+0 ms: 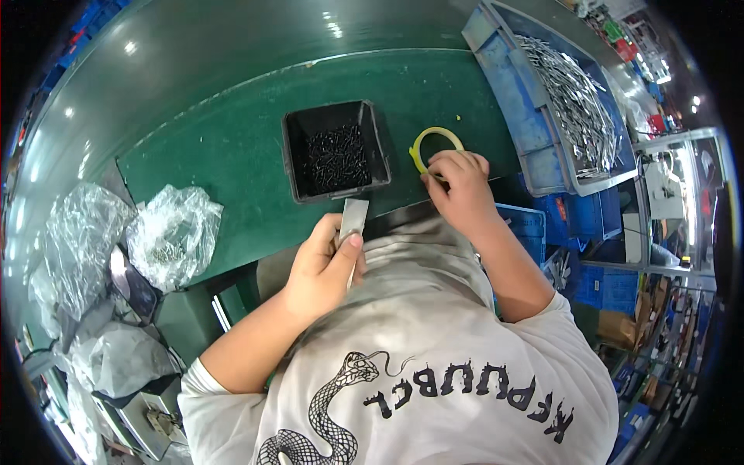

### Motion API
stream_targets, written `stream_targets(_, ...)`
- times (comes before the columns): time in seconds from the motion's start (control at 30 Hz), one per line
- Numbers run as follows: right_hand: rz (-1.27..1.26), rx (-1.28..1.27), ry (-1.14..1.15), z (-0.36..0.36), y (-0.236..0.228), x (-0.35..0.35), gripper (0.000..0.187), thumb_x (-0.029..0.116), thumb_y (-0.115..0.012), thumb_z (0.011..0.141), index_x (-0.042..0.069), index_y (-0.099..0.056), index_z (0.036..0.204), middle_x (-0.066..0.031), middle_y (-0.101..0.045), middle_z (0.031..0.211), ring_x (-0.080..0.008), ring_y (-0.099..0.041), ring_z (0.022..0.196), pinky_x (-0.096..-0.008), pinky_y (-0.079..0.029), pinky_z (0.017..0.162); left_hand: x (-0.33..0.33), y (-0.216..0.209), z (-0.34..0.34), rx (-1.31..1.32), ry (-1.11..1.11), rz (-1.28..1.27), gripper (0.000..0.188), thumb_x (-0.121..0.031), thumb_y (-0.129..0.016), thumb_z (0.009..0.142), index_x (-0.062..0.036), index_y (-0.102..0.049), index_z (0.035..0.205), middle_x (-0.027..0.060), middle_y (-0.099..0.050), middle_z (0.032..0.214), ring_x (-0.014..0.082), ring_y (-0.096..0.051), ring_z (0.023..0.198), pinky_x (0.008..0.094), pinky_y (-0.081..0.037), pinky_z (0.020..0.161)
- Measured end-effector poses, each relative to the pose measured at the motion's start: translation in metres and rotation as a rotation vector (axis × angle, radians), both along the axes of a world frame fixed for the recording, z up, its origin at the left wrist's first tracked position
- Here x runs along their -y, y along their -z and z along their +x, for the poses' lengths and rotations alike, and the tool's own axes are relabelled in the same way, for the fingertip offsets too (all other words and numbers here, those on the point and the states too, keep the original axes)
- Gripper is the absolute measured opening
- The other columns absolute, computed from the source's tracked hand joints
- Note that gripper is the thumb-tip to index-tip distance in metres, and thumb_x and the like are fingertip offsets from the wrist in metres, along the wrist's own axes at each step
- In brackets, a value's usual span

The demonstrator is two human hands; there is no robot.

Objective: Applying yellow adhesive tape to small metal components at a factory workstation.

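From where I stand, the green table (242, 198) runs wide before the seated worker, its top dull, flecked with a few pale crumbs and bounded by a pale line along the far edge. Beyond it stretches a glossy grey-green surface (256, 39) that catches spots of light. Near the table's front edge sits a black bin (293, 155) with small black parts (337, 159) heaped inside. Just in front of it, the left hand (322, 263) has its fingers clamped on a flat silvery piece (354, 219), held upward over the worker's lap. To the right of the bin, the right hand (461, 184) curls its fingers over the near side of a yellow ring (419, 147) at the table; whether they pinch it, I cannot tell. A blue crate (508, 101) full of thin metal rods (570, 101) stands at the right, with blue bins (523, 225) lower down and crowded shelving (682, 333) past them. Crumpled clear plastic bags (177, 232) bunch up at the left.
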State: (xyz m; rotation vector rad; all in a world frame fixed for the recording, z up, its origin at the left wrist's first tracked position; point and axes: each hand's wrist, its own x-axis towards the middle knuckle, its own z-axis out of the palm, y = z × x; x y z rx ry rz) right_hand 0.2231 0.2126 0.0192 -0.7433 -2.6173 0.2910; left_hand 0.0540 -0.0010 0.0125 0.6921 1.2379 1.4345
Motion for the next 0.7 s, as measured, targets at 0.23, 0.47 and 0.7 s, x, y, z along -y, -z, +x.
stream_targets(0.23, -0.226, -0.191, -0.288, 0.019, -0.031, 0.025, 0.014, 0.006, -0.071, 0.081, 0.008, -0.058, 0.086, -0.0034, -0.061, 0.074, -0.0188, -0.059, 0.063, -0.0473, -0.034, 0.102, 0.001, -0.010, -0.004, 0.025, 0.037, -0.047, 0.018, -0.017, -0.050, 0.103, -0.0003, -0.051, 0.108, 0.0042, -0.061, 0.076, 0.0094, -0.057, 0.060, 0.0244, -0.049, 0.055)
stream_targets(0.47, -0.510, -0.276, -0.515, 0.019, -0.042, 0.042, 0.018, 0.019, -0.071, 0.087, 0.008, -0.057, 0.086, -0.0017, -0.060, 0.073, -0.0165, -0.054, 0.063, -0.0471, -0.035, 0.096, 0.006, -0.012, -0.003, -0.080, 0.125, 0.054, 0.014, -0.012, -0.048, 0.103, 0.0002, -0.049, 0.111, 0.0086, -0.062, 0.082, 0.0143, -0.059, 0.063, 0.0265, -0.050, 0.058)
stream_targets(0.7, -0.635, -0.248, -0.529, 0.012, -0.038, 0.047, 0.016, 0.016, -0.072, 0.086, 0.008, -0.058, 0.088, -0.0007, -0.059, 0.073, -0.0160, -0.054, 0.064, -0.0448, -0.033, 0.094, 0.006, -0.008, 0.002, -0.048, 0.069, 0.079, 0.014, -0.012, -0.055, 0.100, 0.0011, -0.054, 0.105, 0.0044, -0.063, 0.076, 0.0095, -0.061, 0.060, 0.0239, -0.049, 0.054)
